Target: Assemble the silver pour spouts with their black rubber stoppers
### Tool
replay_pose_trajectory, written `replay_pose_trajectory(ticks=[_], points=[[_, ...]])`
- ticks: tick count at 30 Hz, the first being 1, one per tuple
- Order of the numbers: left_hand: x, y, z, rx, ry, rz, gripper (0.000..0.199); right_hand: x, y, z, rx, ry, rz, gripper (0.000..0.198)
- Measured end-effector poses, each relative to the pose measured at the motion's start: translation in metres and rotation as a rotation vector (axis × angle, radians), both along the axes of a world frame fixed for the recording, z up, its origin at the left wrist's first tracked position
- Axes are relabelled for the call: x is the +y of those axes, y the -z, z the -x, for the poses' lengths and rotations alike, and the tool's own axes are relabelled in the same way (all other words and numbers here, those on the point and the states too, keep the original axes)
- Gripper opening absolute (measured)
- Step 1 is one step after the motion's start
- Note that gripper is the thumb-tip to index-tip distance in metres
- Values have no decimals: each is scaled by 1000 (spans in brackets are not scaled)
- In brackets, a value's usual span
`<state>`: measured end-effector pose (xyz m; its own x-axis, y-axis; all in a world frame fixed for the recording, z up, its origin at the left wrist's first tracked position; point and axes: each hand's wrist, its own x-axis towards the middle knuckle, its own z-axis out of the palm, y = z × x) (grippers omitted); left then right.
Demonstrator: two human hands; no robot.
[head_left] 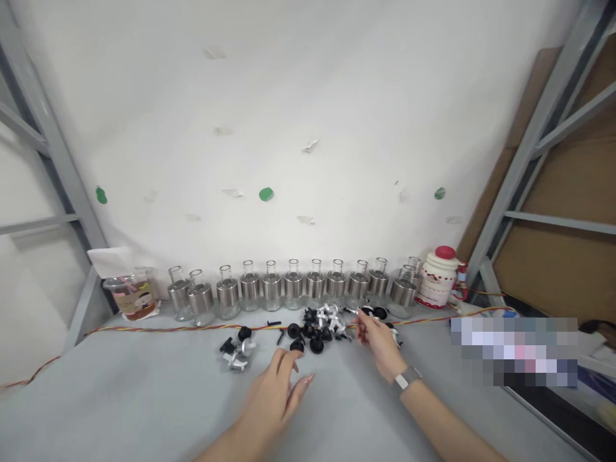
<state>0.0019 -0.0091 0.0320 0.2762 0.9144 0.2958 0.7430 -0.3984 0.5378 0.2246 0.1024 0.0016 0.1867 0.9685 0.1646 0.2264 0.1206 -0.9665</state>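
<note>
My left hand (pixel 273 391) is over the grey table, thumb and fingers apart, with fingertips close to a black round cap (pixel 297 346). I cannot tell whether it touches that cap. To the right, my right hand (pixel 378 340) has its fingers pinched together beside a pile of silver plastic pieces (pixel 330 314). Whatever sits in that pinch is too small to make out. More black caps (pixel 316 345) lie loose between the hands. A smaller group of silver pieces (pixel 235 361) and a black cap (pixel 244 333) rests left of my left hand.
Several glass bottles with metal bands (pixel 293 282) stand in a row along the wall. A twisted red and yellow cord (pixel 192 328) crosses the table before them. A plastic cup (pixel 135 298) is at left, a white jar with red lid (pixel 437 282) at right.
</note>
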Motion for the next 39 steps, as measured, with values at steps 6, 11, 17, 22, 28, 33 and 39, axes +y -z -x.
replay_pose_trajectory(ticks=[6,11,17,22,28,33,39], points=[[-2,-5,0,9,9,-6,30,-8,-8,2,-428,84,-140,20],[1,4,1,19,15,-28,30,-12,-16,-14,-776,278,-155,23],[-1,4,0,54,14,-12,29,-9,-6,-21,-988,294,-136,21],[-2,1,-1,42,24,3,28,-8,-14,-21,-949,239,-168,15],[4,10,0,-17,40,-24,33,-21,-33,5,-690,-18,-203,20],[4,17,-1,31,76,18,67,-58,-27,49,-4,-633,9,22],[2,14,3,160,31,-26,57,-72,-24,57,42,-704,-8,19]])
